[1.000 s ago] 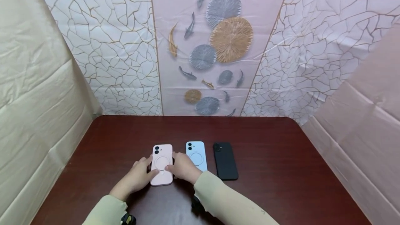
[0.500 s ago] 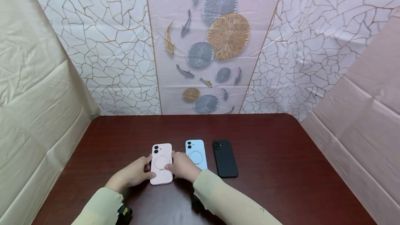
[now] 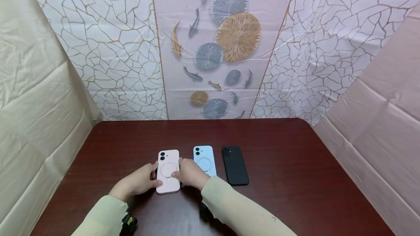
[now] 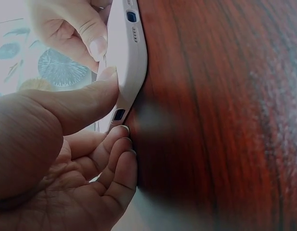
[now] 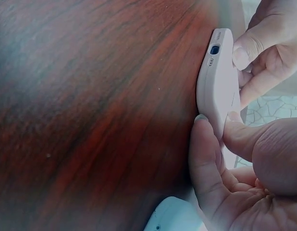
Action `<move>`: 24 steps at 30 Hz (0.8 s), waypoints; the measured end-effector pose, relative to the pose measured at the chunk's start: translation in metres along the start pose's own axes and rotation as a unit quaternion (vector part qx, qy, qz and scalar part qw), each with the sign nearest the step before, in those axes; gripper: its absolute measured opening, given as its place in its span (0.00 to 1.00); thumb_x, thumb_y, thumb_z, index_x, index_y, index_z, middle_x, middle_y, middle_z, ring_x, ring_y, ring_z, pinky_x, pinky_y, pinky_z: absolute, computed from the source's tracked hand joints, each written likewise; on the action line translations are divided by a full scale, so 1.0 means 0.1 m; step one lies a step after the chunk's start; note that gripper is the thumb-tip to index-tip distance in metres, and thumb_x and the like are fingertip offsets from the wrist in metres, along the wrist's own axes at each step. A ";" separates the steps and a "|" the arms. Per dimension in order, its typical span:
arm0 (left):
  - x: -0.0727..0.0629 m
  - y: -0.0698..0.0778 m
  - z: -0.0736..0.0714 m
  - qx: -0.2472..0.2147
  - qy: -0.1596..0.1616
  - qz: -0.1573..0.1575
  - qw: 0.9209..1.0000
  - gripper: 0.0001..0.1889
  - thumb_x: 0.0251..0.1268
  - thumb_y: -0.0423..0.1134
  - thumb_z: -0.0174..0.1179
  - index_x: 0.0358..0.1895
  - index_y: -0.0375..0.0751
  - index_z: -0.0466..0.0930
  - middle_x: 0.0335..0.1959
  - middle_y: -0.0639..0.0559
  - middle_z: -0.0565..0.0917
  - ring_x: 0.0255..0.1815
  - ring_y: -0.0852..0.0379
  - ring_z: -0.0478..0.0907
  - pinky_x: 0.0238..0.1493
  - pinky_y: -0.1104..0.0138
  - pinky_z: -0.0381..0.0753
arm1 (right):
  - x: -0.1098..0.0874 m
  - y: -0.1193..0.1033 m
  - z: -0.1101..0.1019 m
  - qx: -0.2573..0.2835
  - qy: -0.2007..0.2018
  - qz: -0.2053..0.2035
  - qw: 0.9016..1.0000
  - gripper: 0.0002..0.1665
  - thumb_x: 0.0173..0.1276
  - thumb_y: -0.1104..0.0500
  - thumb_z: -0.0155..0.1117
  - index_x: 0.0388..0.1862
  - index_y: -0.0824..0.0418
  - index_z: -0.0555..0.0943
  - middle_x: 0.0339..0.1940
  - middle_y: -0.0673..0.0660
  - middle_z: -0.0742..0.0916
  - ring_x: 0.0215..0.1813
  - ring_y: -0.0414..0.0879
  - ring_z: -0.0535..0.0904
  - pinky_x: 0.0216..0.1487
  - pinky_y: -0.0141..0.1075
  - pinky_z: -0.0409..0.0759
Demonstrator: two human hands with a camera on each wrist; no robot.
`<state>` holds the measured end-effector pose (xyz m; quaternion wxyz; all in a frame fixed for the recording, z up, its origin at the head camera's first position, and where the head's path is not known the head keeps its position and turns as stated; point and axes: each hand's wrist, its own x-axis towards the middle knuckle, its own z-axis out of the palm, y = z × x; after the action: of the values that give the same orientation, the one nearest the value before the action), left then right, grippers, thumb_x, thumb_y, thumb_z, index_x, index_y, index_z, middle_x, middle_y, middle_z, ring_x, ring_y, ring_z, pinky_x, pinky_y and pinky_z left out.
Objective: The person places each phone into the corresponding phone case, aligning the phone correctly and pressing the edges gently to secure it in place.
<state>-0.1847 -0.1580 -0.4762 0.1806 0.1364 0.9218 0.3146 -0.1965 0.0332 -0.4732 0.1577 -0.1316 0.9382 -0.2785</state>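
A pink phone in a case (image 3: 168, 185) lies back up on the table, with a ring on its back and two camera lenses near the top left. My left hand (image 3: 137, 180) holds its left edge, thumb on the lower back and fingers along the side. On the opposite edge, my right hand (image 3: 191, 173) pinches the pink phone, its thumb near the ring. Both wrist views show the port end of the phone (image 4: 131, 57), close to or touching the tabletop. Beyond my right hand lies a light blue phone (image 3: 204, 156), whose lower end is partly covered.
A black phone (image 3: 235, 166) lies right of the blue one, also back up. The dark red wooden table (image 3: 282, 148) ends at a patterned cloth backdrop (image 3: 236, 83). Plain cloth walls (image 3: 36, 101) close in both sides.
My left thumb has slid from beside the ring down to the pink phone's lower left edge. The right hand keeps its hold. The head view has shifted slightly.
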 end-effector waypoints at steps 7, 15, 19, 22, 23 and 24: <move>0.01 -0.01 0.01 0.002 -0.001 -0.001 1.000 0.40 0.60 0.36 0.68 0.69 0.20 0.56 0.28 0.48 0.69 0.27 0.55 0.65 0.30 0.65 0.66 | -0.01 -0.02 -0.01 -0.006 -0.003 0.000 1.000 0.39 0.68 0.55 0.65 0.68 0.78 0.62 0.40 0.67 0.84 0.14 0.40 0.77 0.21 0.30 0.74; 0.00 -0.01 0.02 0.012 -0.018 -0.014 1.000 0.42 0.61 0.39 0.68 0.70 0.21 0.54 0.31 0.48 0.69 0.28 0.55 0.67 0.33 0.63 0.67 | -0.03 0.00 0.01 -0.001 0.000 -0.008 1.000 0.39 0.67 0.57 0.66 0.67 0.79 0.63 0.29 0.61 0.83 0.13 0.40 0.77 0.21 0.30 0.74; 0.01 -0.02 0.03 0.019 -0.024 -0.008 1.000 0.43 0.61 0.40 0.68 0.71 0.21 0.53 0.32 0.47 0.70 0.31 0.54 0.67 0.36 0.61 0.68 | -0.04 0.01 0.02 -0.001 -0.004 -0.001 1.000 0.39 0.68 0.56 0.65 0.67 0.79 0.63 0.26 0.58 0.82 0.13 0.40 0.77 0.22 0.30 0.74; 0.02 -0.03 0.02 0.025 -0.032 -0.008 0.999 0.42 0.62 0.41 0.67 0.71 0.22 0.54 0.34 0.48 0.70 0.34 0.54 0.68 0.40 0.59 0.69 | -0.04 0.02 0.02 -0.002 -0.002 0.000 1.000 0.34 0.68 0.55 0.65 0.62 0.78 0.68 0.25 0.56 0.81 0.14 0.40 0.77 0.22 0.30 0.74; 0.03 -0.04 0.02 0.025 -0.036 -0.012 0.999 0.42 0.62 0.41 0.66 0.71 0.22 0.54 0.35 0.47 0.70 0.35 0.54 0.69 0.41 0.59 0.69 | -0.05 0.03 0.03 -0.003 -0.001 -0.002 1.000 0.29 0.68 0.56 0.65 0.58 0.77 0.72 0.24 0.56 0.81 0.14 0.40 0.77 0.22 0.30 0.74; 0.03 -0.03 0.03 0.028 -0.038 -0.014 0.999 0.41 0.63 0.42 0.66 0.71 0.22 0.54 0.36 0.47 0.71 0.37 0.53 0.69 0.42 0.57 0.69 | -0.06 0.03 0.02 -0.009 0.003 -0.007 1.000 0.25 0.67 0.56 0.65 0.53 0.75 0.75 0.24 0.55 0.81 0.15 0.39 0.76 0.22 0.30 0.74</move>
<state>-0.1866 -0.1581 -0.4809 0.2162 0.1407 0.9245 0.2805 -0.1907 0.0370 -0.4754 0.1516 -0.1387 0.9402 -0.2716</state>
